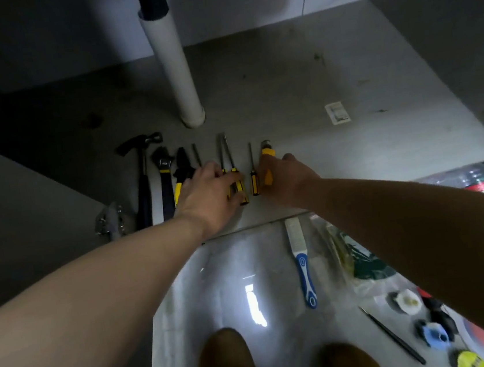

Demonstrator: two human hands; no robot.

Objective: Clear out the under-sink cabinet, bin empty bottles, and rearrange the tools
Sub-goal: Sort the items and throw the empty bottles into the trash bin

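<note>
The left hand's (208, 193) fingers (234, 181) lie bent over the handles of two screwdrivers (234, 166) at mid-frame; whether they pinch or only nudge them I cannot tell, as the thumb is hidden. The right hand (288, 181), just to the right, has its forefinger and thumb curled either side of a yellow tool (267, 151) and seems to hold it. A small screwdriver (253, 176) lies between the two hands, touched by neither as far as I can see. Left of the left hand, the row runs on with a thin shaft (197, 155) whose handle the hand covers, then pliers (183, 166), a wrench (163, 168) and a hammer (142, 167), all side by side, heads toward the back. The row sits at the front of the cabinet floor (314, 84), below the white pipe (173, 70); besides the tools only a small label (337, 113) at right shows on it. So the clearing-out looks done, and the rearranging looks near its end: I judge this the last straightening of the row. In the lower right, outside the cabinet, lie a brush (303, 267), a bag (352, 258) and some caps (433, 336), and at the right edge what look like bottles (472, 178). These seem left to sort, and whether any binning is done the frame does not show.
</note>
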